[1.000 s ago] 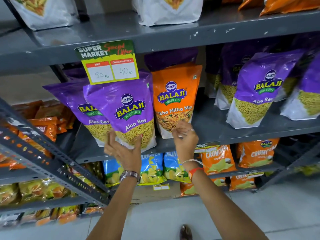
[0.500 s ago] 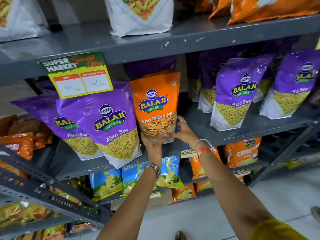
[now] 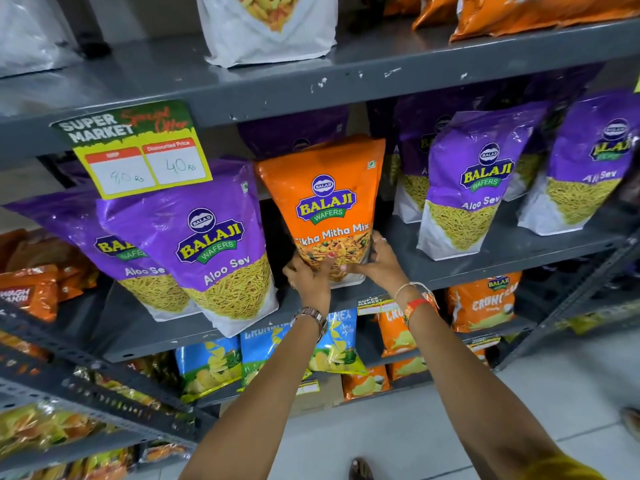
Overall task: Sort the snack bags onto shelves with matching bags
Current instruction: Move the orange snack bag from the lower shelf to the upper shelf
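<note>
An orange Tikha Mitha Mix bag stands upright on the grey middle shelf, among purple Aloo Sev bags. My left hand grips its lower left corner and my right hand grips its lower right corner. Purple Aloo Sev bags lean forward to the left of it, and more purple Aloo Sev bags stand to the right. Another purple bag stands behind the orange one.
A price tag hangs from the upper shelf edge, which carries white bags and orange bags. Blue chip bags and orange Crunchex bags fill the lower shelf. A second rack stands at left. Floor tiles lie below.
My left hand has left the purple Aloo Sev bag and moved right onto the orange bag. Both hands now hold its base. The view shifted right.
</note>
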Tool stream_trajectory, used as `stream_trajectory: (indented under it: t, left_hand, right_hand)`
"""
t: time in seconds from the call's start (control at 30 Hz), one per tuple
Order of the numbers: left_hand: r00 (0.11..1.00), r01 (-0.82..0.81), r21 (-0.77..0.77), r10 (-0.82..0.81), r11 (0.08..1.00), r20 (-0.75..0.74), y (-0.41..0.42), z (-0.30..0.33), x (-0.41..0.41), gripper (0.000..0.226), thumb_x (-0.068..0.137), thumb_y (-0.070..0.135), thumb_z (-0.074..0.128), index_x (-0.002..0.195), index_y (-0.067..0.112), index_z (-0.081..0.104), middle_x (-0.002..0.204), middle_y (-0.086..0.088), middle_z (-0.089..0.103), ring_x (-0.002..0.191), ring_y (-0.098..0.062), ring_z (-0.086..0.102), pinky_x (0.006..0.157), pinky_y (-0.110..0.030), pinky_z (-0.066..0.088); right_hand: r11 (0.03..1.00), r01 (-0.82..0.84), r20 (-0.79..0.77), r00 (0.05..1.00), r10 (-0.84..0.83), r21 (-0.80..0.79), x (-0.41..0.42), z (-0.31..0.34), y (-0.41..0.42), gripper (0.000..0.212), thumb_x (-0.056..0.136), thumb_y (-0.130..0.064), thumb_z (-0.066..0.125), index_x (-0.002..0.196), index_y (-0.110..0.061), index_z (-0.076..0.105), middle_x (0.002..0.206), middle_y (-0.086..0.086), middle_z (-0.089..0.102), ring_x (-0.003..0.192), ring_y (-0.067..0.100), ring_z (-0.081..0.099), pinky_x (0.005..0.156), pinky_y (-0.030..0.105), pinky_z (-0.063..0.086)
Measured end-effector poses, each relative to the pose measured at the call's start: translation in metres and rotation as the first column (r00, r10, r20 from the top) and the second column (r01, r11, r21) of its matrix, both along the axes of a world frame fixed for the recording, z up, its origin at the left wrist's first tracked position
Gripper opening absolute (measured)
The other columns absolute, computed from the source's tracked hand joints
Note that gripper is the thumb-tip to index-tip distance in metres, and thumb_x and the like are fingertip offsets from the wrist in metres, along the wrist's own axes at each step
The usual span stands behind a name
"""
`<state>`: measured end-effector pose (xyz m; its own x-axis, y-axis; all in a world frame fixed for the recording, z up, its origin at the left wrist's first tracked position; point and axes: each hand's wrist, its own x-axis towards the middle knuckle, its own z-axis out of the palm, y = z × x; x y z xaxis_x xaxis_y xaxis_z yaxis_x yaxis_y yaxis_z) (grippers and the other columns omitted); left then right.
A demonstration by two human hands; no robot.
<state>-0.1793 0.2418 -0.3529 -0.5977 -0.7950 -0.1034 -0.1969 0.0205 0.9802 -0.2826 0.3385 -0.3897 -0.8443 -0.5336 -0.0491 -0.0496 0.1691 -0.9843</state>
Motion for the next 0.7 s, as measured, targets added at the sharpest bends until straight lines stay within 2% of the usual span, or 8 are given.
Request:
stream_trajectory:
  t: [0.17, 0.33, 0.37, 0.43, 0.47, 0.53, 0.6, 0.7]
  left_hand:
    - [0.998, 0.036, -0.043, -0.038, 0.998, -0.048, 0.016, 0.002, 0.017, 0.058, 0.076, 0.021, 0.070, 0.122, 0.002, 0.040, 0.129, -0.018, 0.032, 0.107, -0.020, 0.041, 0.090, -0.027, 0.037]
    - [0.988, 0.097, -0.096, -0.107, 0.991, -0.112, 0.029, 0.018, 0.043, 0.045, 0.073, 0.031, 0.071, 0.104, 0.020, 0.040, 0.103, -0.005, 0.057, 0.109, -0.033, 0.052, 0.093, -0.048, 0.046]
    - [0.984, 0.103, -0.108, -0.118, 0.989, -0.136, 0.031, 0.025, 0.048, 0.045, 0.073, 0.030, 0.070, 0.104, 0.018, 0.041, 0.102, -0.005, 0.058, 0.106, -0.030, 0.055, 0.091, -0.041, 0.049]
    - [0.967, 0.098, -0.125, -0.124, 0.987, -0.223, 0.036, 0.045, 0.063, 0.044, 0.076, 0.022, 0.070, 0.109, 0.010, 0.043, 0.101, -0.003, 0.060, 0.095, -0.009, 0.059, 0.080, -0.017, 0.050]
    - [0.956, 0.083, -0.143, -0.120, 0.986, -0.267, 0.036, 0.055, 0.070, 0.046, 0.076, 0.023, 0.071, 0.111, 0.009, 0.044, 0.099, 0.001, 0.061, 0.090, 0.000, 0.059, 0.076, -0.011, 0.048]
    - [0.939, 0.040, -0.213, -0.110, 0.976, -0.325, 0.035, 0.077, 0.085, 0.057, 0.068, 0.046, 0.072, 0.110, 0.017, 0.048, 0.098, 0.005, 0.064, 0.096, -0.008, 0.061, 0.084, -0.026, 0.051]
    - [0.923, -0.012, -0.285, -0.099, 0.958, -0.371, 0.029, 0.098, 0.099, 0.053, 0.060, 0.063, 0.067, 0.101, 0.034, 0.051, 0.100, 0.004, 0.065, 0.102, -0.022, 0.059, 0.087, -0.044, 0.050]
    - [0.896, -0.095, -0.378, -0.087, 0.921, -0.435, 0.021, 0.139, 0.121, 0.037, 0.060, 0.062, 0.066, 0.089, 0.045, 0.050, 0.094, 0.012, 0.066, 0.094, -0.017, 0.062, 0.081, -0.040, 0.051]
  right_hand:
    - [0.996, 0.086, -0.062, 0.994, -0.086, 0.008, 0.023, 0.011, 0.025, 0.106, 0.035, -0.058, 0.089, 0.127, -0.024, 0.051, 0.127, 0.007, 0.066, 0.119, 0.025, 0.062, 0.100, 0.054, 0.052]
    - [0.987, 0.159, -0.153, 0.975, -0.161, -0.027, 0.056, 0.038, 0.048, 0.093, 0.039, -0.057, 0.090, 0.121, -0.034, 0.053, 0.121, 0.000, 0.069, 0.112, 0.022, 0.066, 0.097, 0.052, 0.054]
    - [0.985, 0.169, -0.173, 0.970, -0.173, -0.037, 0.062, 0.046, 0.052, 0.088, 0.043, -0.049, 0.092, 0.121, -0.034, 0.053, 0.119, -0.002, 0.069, 0.111, 0.019, 0.066, 0.097, 0.049, 0.054]
    - [0.981, 0.180, -0.198, 0.961, -0.192, -0.077, 0.076, 0.066, 0.057, 0.082, 0.052, -0.029, 0.094, 0.124, -0.032, 0.054, 0.113, -0.007, 0.069, 0.109, 0.012, 0.066, 0.095, 0.039, 0.055]
    - [0.979, 0.176, -0.213, 0.957, -0.194, -0.104, 0.082, 0.076, 0.059, 0.079, 0.055, -0.023, 0.094, 0.124, -0.031, 0.055, 0.112, -0.010, 0.069, 0.107, 0.006, 0.066, 0.092, 0.031, 0.055]
    - [0.976, 0.152, -0.252, 0.949, -0.187, -0.154, 0.096, 0.101, 0.058, 0.074, 0.057, -0.020, 0.093, 0.120, -0.032, 0.056, 0.110, -0.012, 0.069, 0.102, -0.007, 0.064, 0.086, 0.019, 0.054]
    - [0.972, 0.135, -0.286, 0.940, -0.188, -0.193, 0.113, 0.128, 0.055, 0.075, 0.053, -0.031, 0.094, 0.120, -0.028, 0.058, 0.112, -0.007, 0.071, 0.104, 0.002, 0.066, 0.089, 0.026, 0.055]
    - [0.961, 0.117, -0.344, 0.917, -0.201, -0.250, 0.133, 0.169, 0.047, 0.083, 0.043, -0.054, 0.090, 0.117, -0.032, 0.061, 0.111, -0.007, 0.074, 0.105, 0.013, 0.069, 0.094, 0.044, 0.057]
